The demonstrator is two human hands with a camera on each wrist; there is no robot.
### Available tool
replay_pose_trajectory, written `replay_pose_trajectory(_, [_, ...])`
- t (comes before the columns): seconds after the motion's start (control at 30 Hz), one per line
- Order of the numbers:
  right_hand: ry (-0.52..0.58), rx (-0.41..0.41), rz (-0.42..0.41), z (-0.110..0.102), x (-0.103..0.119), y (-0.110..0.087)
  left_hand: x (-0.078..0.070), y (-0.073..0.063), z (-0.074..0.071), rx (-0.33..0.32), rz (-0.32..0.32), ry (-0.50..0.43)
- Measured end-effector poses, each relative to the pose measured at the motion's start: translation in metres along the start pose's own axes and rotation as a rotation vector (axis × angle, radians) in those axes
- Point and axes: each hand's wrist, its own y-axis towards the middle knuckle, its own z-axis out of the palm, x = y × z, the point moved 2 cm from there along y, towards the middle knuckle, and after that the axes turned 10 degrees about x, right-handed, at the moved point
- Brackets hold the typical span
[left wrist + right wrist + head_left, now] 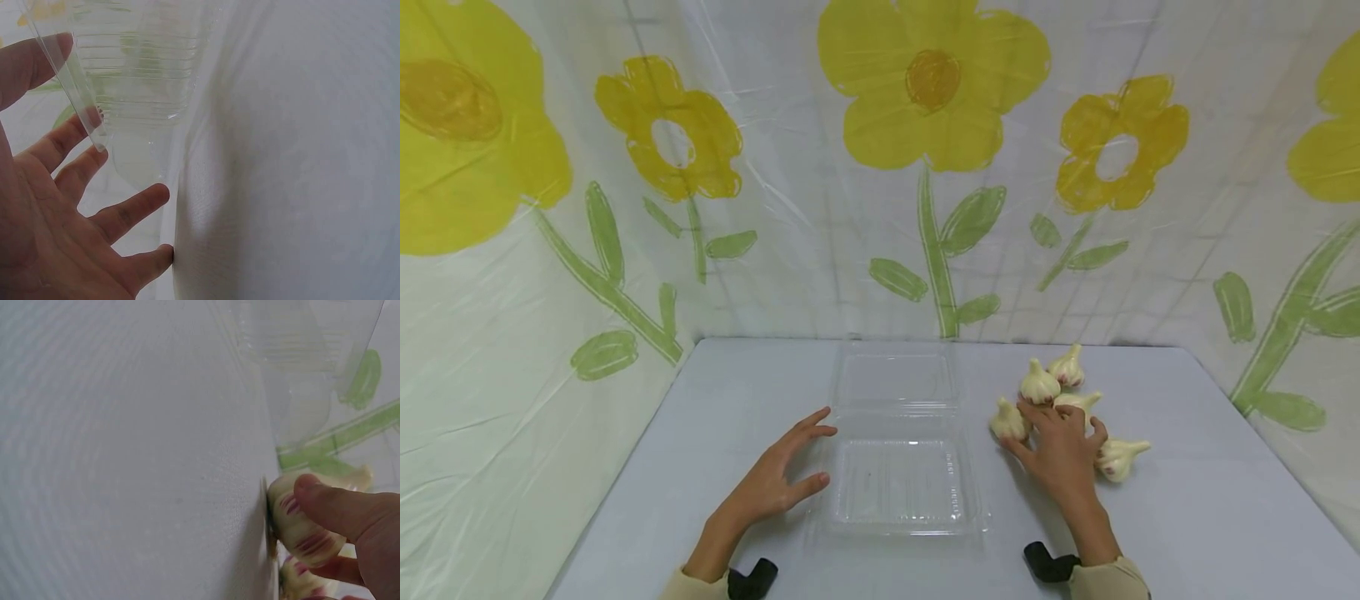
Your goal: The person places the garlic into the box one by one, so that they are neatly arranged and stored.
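Clear plastic formed the container (898, 487), unfolded on the tabletop (737, 392), probably for easy access; the left hand (775, 479) spread wide beside it, the right hand (1060, 454) pinched 1 of 5 garlic bulbs (1008, 421) to its right.

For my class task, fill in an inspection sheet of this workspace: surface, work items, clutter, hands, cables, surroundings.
Surface: white tabletop.
Work items: five garlic bulbs on the right; clear plastic container in the middle, lid folded back.
Clutter: nothing seen.
Left hand: fingers spread, beside the container; contact unclear.
Right hand: pinches the leftmost bulb.
Cables: nothing seen.
Surroundings: flower-patterned sheet behind the tabletop.
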Motion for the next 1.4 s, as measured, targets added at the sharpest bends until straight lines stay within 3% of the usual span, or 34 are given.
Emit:
replay_pose_trajectory(0.67, [-0.001,-0.023,0.014,0.0006,0.0026,-0.0009,-0.0004,-0.0012,0.0000,0.000,-0.001,0.005])
replay_pose_trajectory(1.13, [0.077,-0.044,0.007,-0.0047,0.0036,-0.0025,0.0019,-0.0015,0.0030,0.004,-0.020,-0.009])
replay_pose_trajectory(1.4, [0.125,-0.120,-0.040,-0.0062,0.0071,0.0005,0.0013,-0.0012,0.0015,0.005,-0.017,-0.012])
